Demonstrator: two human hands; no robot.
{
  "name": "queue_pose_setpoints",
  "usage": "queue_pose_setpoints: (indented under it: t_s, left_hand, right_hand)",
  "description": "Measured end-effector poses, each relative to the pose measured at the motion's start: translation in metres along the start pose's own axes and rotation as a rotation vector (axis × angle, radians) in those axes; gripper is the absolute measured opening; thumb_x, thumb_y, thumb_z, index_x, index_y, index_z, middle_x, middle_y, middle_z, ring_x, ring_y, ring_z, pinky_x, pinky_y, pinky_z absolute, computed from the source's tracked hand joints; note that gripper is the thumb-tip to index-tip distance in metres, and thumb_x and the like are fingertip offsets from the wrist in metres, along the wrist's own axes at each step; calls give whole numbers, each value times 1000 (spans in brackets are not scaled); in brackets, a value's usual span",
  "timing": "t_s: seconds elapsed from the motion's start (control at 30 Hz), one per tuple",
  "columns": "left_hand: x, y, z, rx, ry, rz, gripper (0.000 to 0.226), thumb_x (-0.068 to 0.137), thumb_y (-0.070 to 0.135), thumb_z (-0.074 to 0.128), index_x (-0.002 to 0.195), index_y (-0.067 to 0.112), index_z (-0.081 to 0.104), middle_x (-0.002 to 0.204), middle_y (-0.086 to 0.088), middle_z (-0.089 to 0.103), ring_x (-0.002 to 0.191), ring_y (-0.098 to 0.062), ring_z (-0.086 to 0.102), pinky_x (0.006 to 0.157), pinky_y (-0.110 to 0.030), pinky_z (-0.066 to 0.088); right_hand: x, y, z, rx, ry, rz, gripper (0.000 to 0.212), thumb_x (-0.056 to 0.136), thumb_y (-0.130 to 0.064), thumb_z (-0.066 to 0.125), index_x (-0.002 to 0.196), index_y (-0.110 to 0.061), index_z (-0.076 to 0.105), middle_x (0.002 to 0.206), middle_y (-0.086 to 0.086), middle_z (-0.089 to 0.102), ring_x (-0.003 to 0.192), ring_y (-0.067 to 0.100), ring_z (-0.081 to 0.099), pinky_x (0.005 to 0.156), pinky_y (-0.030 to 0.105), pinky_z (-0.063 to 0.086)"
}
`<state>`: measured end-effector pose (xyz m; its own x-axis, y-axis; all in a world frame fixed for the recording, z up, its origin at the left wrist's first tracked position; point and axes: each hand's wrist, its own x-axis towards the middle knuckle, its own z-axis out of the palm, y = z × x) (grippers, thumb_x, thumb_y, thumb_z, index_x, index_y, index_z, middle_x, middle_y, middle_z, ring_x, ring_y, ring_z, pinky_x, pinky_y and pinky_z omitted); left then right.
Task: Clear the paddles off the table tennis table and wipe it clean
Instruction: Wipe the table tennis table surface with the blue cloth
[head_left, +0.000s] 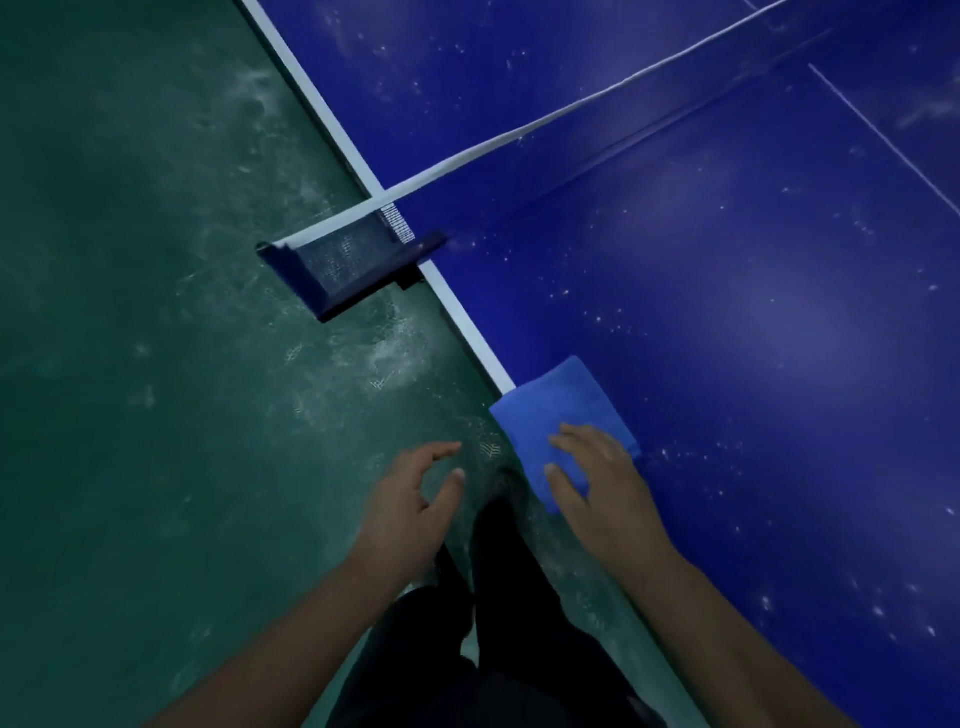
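Blue cloth (558, 410) lies at table (727, 312) edge under the right hand (602, 483), fingers (571, 439) flat; left hand (410, 499) loose, empty.

floor (130, 415) — green, scuffed, left of the grip | table (727, 364) — blue, white-edged, dust-speckled, right of it | net (519, 132), clamp (332, 275) beyond the grip | light dim

Bare left hand (415, 499), bare right hand (602, 488), bare forearms (291, 623), black trousers (426, 665) (dim, little detail), dark shoe (503, 486).

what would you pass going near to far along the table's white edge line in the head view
right hand pressing the blue cloth → net bracket clamped at the table edge → net's white top band
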<state>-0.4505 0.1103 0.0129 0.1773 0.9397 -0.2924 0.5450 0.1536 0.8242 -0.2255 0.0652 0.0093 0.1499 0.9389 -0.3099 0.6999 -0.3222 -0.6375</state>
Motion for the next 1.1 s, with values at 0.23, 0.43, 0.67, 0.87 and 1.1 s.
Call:
queue_pose_setpoints:
  t_s: [0.23, 0.43, 0.67, 0.87, 1.1]
  left_hand:
    - [96, 2, 36, 272, 31, 262, 39, 91, 24, 58, 126, 8, 65, 136, -11, 57, 128, -29, 53, 110, -49, 41]
    - [158, -20, 54, 512, -11, 433, 45, 99, 37, 52, 135, 12, 61, 152, -19, 41, 146, -38, 30, 116, -55, 33]
    - [176, -32, 55, 512, -20, 473, 41, 96, 37, 61, 130, 14, 63, 150, -15, 44, 146, -33, 30, 114, -56, 34]
    - [196, -12, 39, 312, 243, 394, 34, 94, 19, 57, 122, 2, 65, 142, -24, 47, 137, -42, 38, 120, -43, 25]
    - [207, -22, 6, 406, 203, 333, 44, 96, 27, 53, 130, 0, 59, 146, -28, 41, 141, -45, 31, 121, -49, 22]
  right_hand:
    - [82, 33, 34, -545, -56, -108, 58, 105, -49, 35, 156, -22, 34, 167, 2, 18, 155, 29, 8, 124, 53, 12]
    - [139, 95, -20, -690, 43, 15, 67, 105, -51, 8, 157, -15, 28, 166, 9, 20, 153, 32, 12, 124, 52, 11]
    - [246, 76, -50, -470, 400, 437, 70, 102, -50, 14, 160, -11, 18, 168, 10, 11, 154, 33, 5, 122, 60, 7]
    - [229, 23, 14, -724, 52, -311, 64, 105, -50, 15, 157, -15, 24, 166, 9, 20, 154, 33, 12, 124, 55, 8]
    - [293, 63, -61, -506, 415, 397, 69, 101, -49, 15, 160, -12, 20, 168, 9, 13, 155, 31, 6, 122, 61, 8]
